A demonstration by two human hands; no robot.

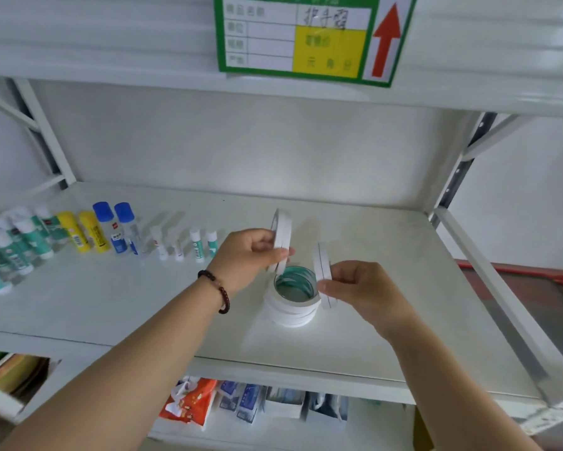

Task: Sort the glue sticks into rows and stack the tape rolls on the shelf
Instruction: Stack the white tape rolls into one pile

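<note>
White metal shelf (pixel 355 346), mid frame. Left side: glue sticks (pixel 16 249) in rows, yellow (pixel 83 231) and blue-capped bottles (pixel 114 231). Centre right: stack of white tape rolls (pixel 293 304) lying flat.

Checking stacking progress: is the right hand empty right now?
No, the right hand pinches a white tape roll on edge beside the tape stack.

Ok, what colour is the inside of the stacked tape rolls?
Teal-green inside the white tape stack, seen best from the head view.
</note>
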